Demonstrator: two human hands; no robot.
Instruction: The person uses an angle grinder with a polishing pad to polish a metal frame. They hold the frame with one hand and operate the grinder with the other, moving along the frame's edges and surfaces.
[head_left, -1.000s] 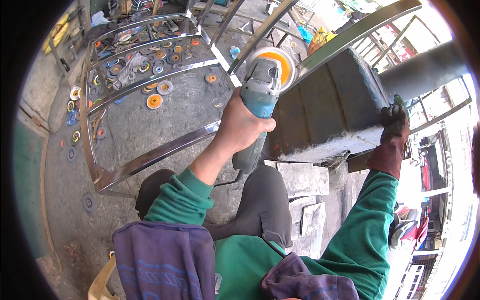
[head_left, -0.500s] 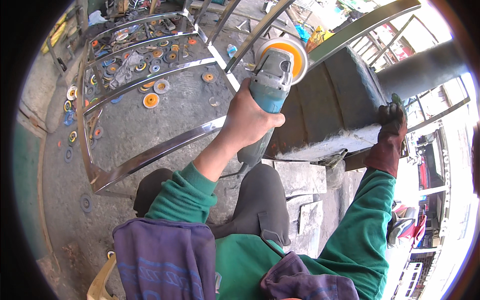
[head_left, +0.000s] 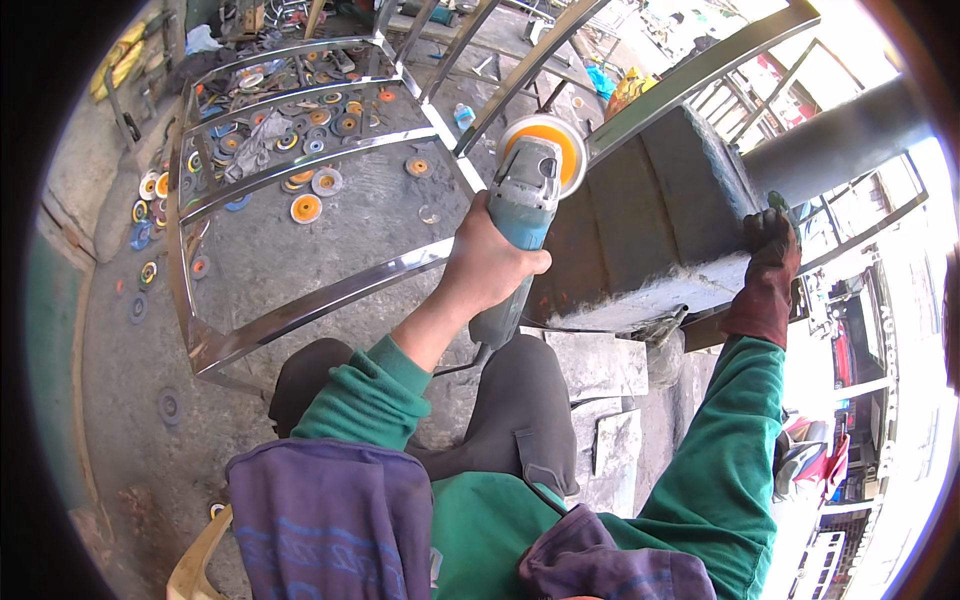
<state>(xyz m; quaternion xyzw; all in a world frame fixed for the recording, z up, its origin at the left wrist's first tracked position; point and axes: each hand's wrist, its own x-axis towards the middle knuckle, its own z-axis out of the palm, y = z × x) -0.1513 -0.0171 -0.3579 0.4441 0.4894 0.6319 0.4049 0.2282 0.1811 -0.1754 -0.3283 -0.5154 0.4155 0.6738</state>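
Observation:
My bare left hand (head_left: 487,262) wraps around the body of a teal and grey angle grinder (head_left: 525,205). Its pale disc with an orange centre (head_left: 562,140) faces up, beside the lower end of a shiny square steel bar (head_left: 700,80); I cannot tell whether they touch. Out to the right, my right hand (head_left: 768,260), in a dark red work glove, has its fingers curled near a grey pipe (head_left: 840,140) and a dark metal box (head_left: 640,200). Something greenish shows at its fingertips, too unclear to name.
A polished steel frame with crossbars (head_left: 340,290) stands on the concrete floor at left. Many used grinding discs (head_left: 306,208) and a grey rag (head_left: 262,140) lie beyond and inside it. Flat plates (head_left: 600,362) lie right of my knee. The grinder's cord hangs near my legs.
My left hand and the grinder have shifted slightly left and down. My right gloved hand has moved a little left and lower. Both grips look the same.

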